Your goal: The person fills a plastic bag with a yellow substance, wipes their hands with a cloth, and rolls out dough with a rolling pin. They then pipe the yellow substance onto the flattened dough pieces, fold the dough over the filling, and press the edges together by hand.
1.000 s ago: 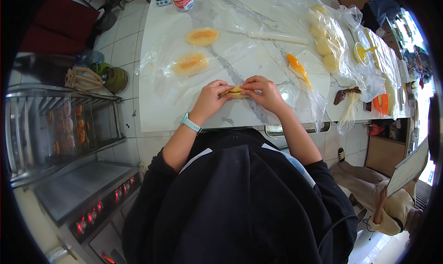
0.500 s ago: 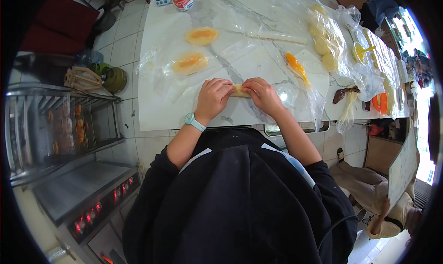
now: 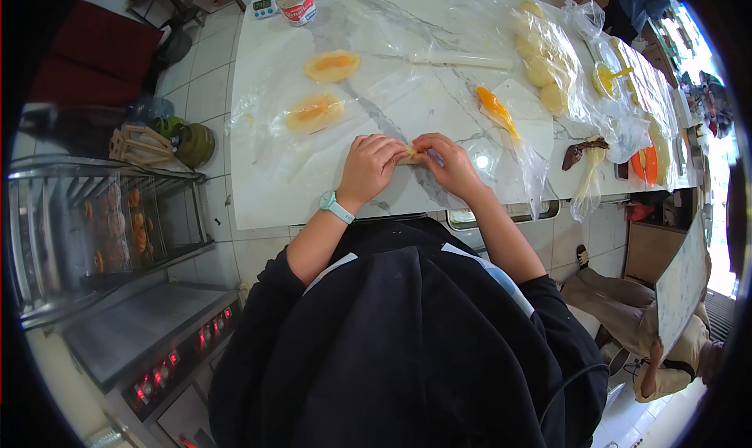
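My left hand (image 3: pixel 371 166), with a light-blue watch on its wrist, pinches a small piece of pale dough (image 3: pixel 408 159) near the table's front edge. From the other side my right hand (image 3: pixel 448 164) pinches the same piece. The fingertips of both hands almost meet over it and hide much of it. Beyond my left hand lie two flat dough ovals, a nearer one (image 3: pixel 315 112) and a farther one (image 3: pixel 332 66), each with orange filling along its middle. To the right of my right hand lies a clear piping bag (image 3: pixel 498 113) with orange filling inside.
A white rolling pin (image 3: pixel 462 60) lies across the marble table (image 3: pixel 266 189). Dough balls (image 3: pixel 539 64) sit under plastic at the right. A tin can (image 3: pixel 296 6) and a timer (image 3: pixel 264 7) stand far left. A seated person (image 3: pixel 627 307) is at right, a metal rack (image 3: pixel 110 236) at left.
My fingertips have come closer together over the dough, and less of it shows between them. The camera view has shifted slightly; the other things on the table stay in place.
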A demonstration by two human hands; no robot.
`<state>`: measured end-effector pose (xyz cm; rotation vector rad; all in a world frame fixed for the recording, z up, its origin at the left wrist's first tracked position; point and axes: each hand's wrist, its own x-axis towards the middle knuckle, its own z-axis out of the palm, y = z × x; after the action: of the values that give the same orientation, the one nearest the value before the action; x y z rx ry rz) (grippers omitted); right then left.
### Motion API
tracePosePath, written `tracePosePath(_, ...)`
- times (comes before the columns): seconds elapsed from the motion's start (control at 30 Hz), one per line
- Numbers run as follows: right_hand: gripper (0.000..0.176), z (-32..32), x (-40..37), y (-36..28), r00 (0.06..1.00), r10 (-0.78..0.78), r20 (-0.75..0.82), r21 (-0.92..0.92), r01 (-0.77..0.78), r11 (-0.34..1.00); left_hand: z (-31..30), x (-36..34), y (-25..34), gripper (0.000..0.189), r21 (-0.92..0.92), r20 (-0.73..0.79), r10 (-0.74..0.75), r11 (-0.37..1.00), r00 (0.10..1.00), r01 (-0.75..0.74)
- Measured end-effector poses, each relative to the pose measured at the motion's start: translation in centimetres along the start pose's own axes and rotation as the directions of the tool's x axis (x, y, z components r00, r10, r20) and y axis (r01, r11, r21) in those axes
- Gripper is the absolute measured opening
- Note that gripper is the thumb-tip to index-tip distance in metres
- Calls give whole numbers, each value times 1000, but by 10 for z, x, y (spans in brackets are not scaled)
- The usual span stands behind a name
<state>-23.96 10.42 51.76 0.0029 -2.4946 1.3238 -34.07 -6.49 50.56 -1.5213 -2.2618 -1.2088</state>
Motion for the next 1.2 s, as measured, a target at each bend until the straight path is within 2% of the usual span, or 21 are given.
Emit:
tracePosePath(0.13, 11, -3, -3, 6, 997, 65, 50, 79, -69, 994, 3, 3, 5, 15, -13, -7, -24, 1000, 1000, 24)
tracePosePath(0.2, 11, -2, -3, 5, 995, 101, -22, 186, -95, 978, 4, 3, 3, 14, -25, 11, -11, 1000, 1000, 11)
tracePosePath(0.23, 11, -3, -2, 7, 995, 101, -25, 186, -95, 978, 3, 5, 5, 14, -42, 29, 2, 999, 1000, -1)
tracePosePath(0.3, 10, -6, -4, 10, 985, 146, 91, 104, -156, 982, 4, 7, 12, 13, -46, 9, -24, 999, 1000, 24)
tracePosePath(0.37, 10, -8, -5, 11, 988, 135, 71, 124, -143, 982, 5, 7, 13, 12, -46, -13, -51, 998, 999, 51)
tracePosePath(0.43, 10, -8, -2, 8, 992, 116, 54, 145, -122, 982, 6, 8, 9, 12, -46, 45, -10, 999, 999, 12)
tracePosePath(0.53, 9, -9, -5, 4, 989, 145, -17, 117, -142, 983, 7, 8, 10, 13, -74, 64, -34, 996, 997, 39)
tracePosePath(0.6, 9, -10, -4, 11, 998, -21, 57, -21, 22, 1000, 9, 8, 14, 13, -90, 42, -52, 994, 998, 56)
tracePosePath(0.63, 9, -9, -5, 11, 998, -22, 56, -20, 23, 1000, 9, 8, 15, 13, -99, 16, -71, 992, 997, 73)
tracePosePath(0.73, 12, -7, -6, 9, 1000, 16, 3, 45, -16, 999, 9, 6, 10, 13, -83, 49, -31, 996, 998, 35)
tracePosePath(0.83, 12, -7, -10, 8, 994, 109, -16, -30, -109, 994, 12, 5, 7, 14, -71, 44, 10, 997, 999, -7)
tracePosePath(0.9, 15, -6, -9, 10, 999, -4, 38, -141, 9, 990, 13, 5, 8, 14, -80, 66, -11, 997, 998, 17)
tracePosePath(0.97, 16, -8, -11, 10, 1000, 6, 5, -113, -6, 994, 9, 6, 14, 15, -79, 84, -36, 996, 996, 43)
tracePosePath(1.03, 16, -8, -11, 7, 1000, 11, -26, -81, -13, 997, 6, 3, 24, 13, -243, 24, -257, 936, 966, 255)
tracePosePath(1.1, 18, -11, -13, 2, 979, 201, -12, 105, -199, 974, 7, -3, 13, 13, -270, 54, -228, 934, 972, 234)
tracePosePath(1.13, 18, -11, -13, 3, 978, 207, -13, 103, -204, 974, 8, -4, 10, 14, -298, 83, -198, 930, 977, 214)
tracePosePath(1.2, 15, -11, -11, 7, 993, 108, 39, 14, -108, 994, 12, -4, 8, 13, -284, 68, -160, 943, 985, 173)
